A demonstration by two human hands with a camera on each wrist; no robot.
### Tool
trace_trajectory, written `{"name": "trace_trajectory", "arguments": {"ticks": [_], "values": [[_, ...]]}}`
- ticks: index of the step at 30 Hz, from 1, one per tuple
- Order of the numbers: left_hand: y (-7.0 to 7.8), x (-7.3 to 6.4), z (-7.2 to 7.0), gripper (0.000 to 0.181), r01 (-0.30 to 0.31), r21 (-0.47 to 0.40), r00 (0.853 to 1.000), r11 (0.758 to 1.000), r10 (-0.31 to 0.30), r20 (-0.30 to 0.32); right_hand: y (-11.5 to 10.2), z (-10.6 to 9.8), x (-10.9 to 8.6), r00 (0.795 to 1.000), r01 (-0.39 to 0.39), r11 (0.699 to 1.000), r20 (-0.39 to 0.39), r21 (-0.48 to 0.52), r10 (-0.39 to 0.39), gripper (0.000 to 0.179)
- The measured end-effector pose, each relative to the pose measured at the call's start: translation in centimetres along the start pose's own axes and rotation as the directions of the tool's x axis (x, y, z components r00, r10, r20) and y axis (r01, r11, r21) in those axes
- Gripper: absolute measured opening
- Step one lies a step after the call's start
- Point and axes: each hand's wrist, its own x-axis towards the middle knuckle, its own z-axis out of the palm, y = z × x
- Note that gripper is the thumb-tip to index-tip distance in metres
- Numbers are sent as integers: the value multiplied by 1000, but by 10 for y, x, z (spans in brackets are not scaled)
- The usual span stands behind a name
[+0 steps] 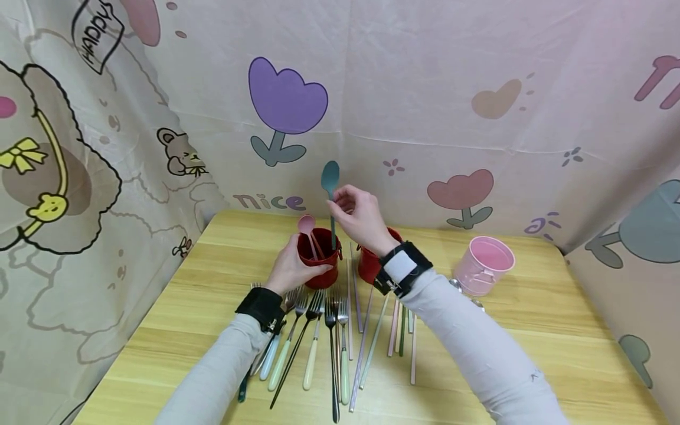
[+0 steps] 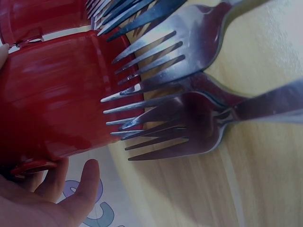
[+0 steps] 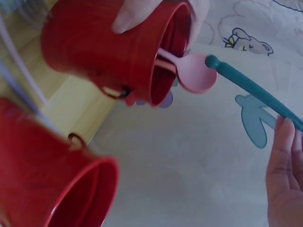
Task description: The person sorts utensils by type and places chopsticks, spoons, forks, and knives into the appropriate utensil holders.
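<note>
My left hand grips a small red bucket from its left side, thumb across the front. Pink spoons stand inside, and one bowl pokes above the rim. Between thumb and fingers, my right hand pinches a teal spoon upright, bowl on top, by the upper handle. In the right wrist view the handle's rounded end is just outside the bucket's mouth, beside the pink bowl. A second red bucket stands to the right, partly hidden by my right wrist in the head view.
Several forks lie in front of the gripped bucket, tines toward it. Right of them are several pastel sticks. A pink bucket stands at the right with metal utensils beside it. A printed cloth hangs behind the wooden table.
</note>
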Motion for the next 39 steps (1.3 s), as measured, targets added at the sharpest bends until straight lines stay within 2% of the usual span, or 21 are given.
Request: {"name": "trace_trajectory", "arguments": {"ticks": [4, 8, 12, 16, 20, 28, 39], "values": [[0, 0, 0, 85, -4, -7, 1000, 1000, 4, 4, -1, 14, 3, 1000, 16, 1000, -24, 5, -15, 14], [0, 0, -1, 85, -14, -18, 1000, 1000, 14, 15, 4, 27, 2, 1000, -5, 1000, -26, 1, 5, 15], [1, 0, -2, 85, -15, -15, 1000, 1000, 15, 19, 15, 36, -4, 999, -50, 999, 3, -9, 50, 17], [1, 0, -1, 86, -15, -15, 1000, 1000, 15, 19, 27, 39, -12, 989, -127, 989, 67, -73, 132, 19], [0, 0, -1, 88, -5, -25, 1000, 1000, 6, 17, 35, 38, -22, 979, -166, 980, 103, -107, 177, 17], [-1, 0, 1, 86, 5, -15, 1000, 1000, -5, 4, 44, 29, -43, 983, -124, 988, 128, -92, 135, 9], [2, -2, 0, 93, 2, -47, 1000, 999, -2, 2, 50, 6, -79, 965, -161, 982, 196, -95, 177, 6]]}}
